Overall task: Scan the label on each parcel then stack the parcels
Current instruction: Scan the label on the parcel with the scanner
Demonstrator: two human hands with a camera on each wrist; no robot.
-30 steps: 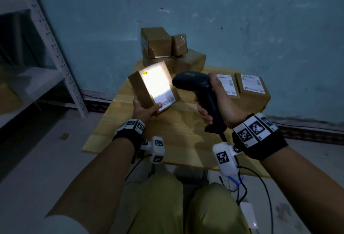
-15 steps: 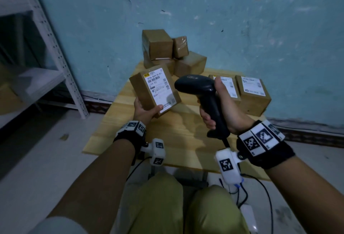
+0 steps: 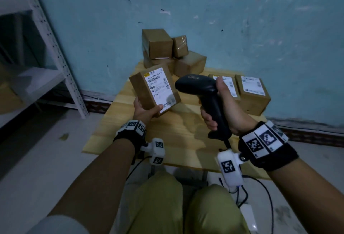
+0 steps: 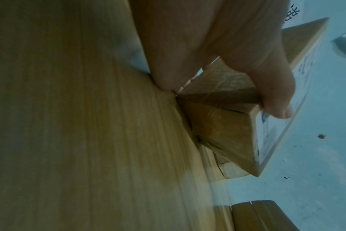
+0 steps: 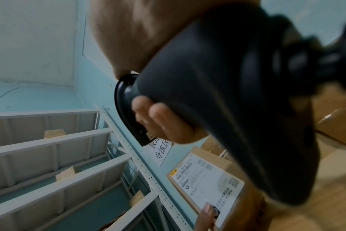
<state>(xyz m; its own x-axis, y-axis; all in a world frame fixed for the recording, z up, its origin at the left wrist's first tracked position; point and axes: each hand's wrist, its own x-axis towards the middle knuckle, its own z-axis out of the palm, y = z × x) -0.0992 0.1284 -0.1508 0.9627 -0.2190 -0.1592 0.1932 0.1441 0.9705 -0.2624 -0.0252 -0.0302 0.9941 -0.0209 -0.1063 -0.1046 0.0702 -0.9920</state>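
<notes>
Parcel (image 3: 154,89) gripped by left hand (image 3: 144,110) fingers; right hand (image 3: 226,110) fingers wrap scanner (image 3: 206,99).

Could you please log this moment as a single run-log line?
left hand: holds labelled parcel, label up | right hand: grips scanner beside it | back stack on table | two labelled parcels far right

Parcels along the table's (image 3: 178,137) far edge
Stacked parcels (image 3: 167,51) at far middle; two labelled parcels (image 3: 251,92) side by side at far right.
</notes>
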